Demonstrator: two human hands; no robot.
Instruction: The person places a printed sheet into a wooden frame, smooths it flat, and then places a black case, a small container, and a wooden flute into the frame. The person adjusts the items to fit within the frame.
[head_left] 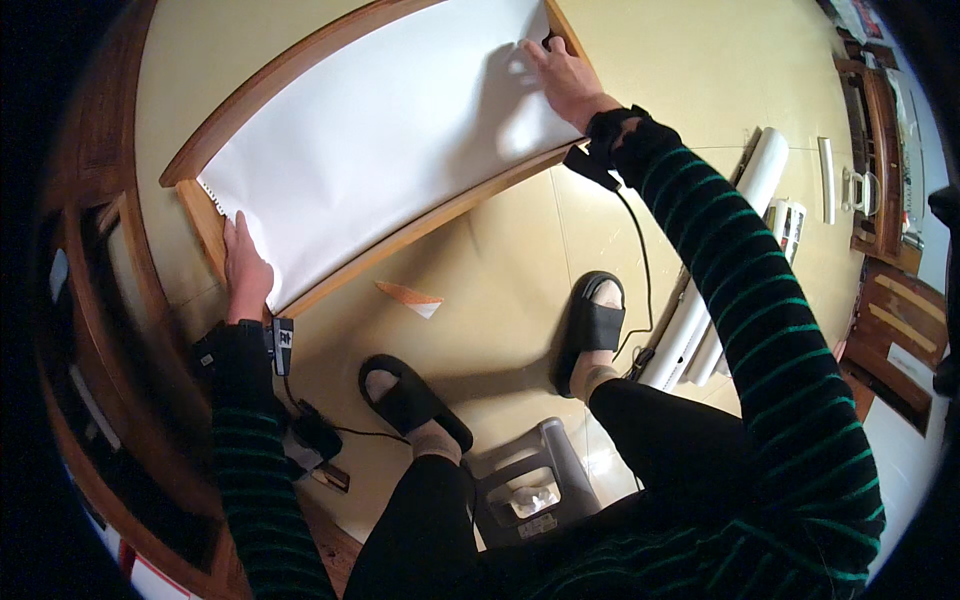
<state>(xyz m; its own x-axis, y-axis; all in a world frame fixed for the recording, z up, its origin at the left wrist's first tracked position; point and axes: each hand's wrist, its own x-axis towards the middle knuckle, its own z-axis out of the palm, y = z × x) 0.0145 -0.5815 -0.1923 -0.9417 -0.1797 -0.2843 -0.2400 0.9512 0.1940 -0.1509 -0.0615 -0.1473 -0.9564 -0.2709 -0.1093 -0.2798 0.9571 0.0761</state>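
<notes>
Fingers (536, 54) at wooden tray (265, 90) (white-lined)

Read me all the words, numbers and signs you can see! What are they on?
Nothing is clear enough to quote.
Black device beside the left hand: white marking, too small to read.
Printed package by the white rolls: print too small.
Gray stool: label too blurred.
White sheet in the wooden frame: no writing visible.
</notes>
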